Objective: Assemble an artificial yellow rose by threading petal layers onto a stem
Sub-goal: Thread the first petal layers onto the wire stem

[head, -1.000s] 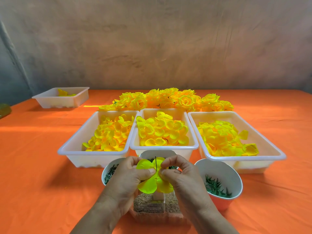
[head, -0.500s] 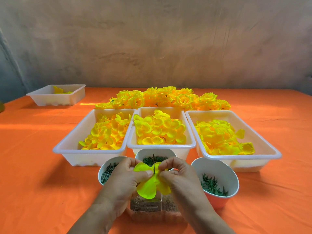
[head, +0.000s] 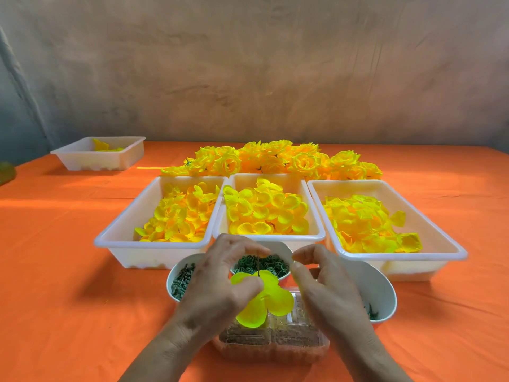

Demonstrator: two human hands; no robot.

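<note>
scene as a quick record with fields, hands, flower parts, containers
left hand: grips the petal layer with the thumb, fingers curled over the stem
right hand: beside the petal layer, fingers curled, nothing seen in them
petal layer: yellow, threaded on the stem, above the clear box
petal trays: left tray, middle tray, right tray, white, side by side, all hold yellow petals
cups: left cup, middle cup, right cup, white, dark green parts inside
finished roses: piled behind the trays
far tray: back left, few petals

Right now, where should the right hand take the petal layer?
Likely the bare right lobe of the petal layer, pinched at its edge from the right. The left hand covers its left lobe, the stem stands through the centre, and the right hand holds nothing.
</note>
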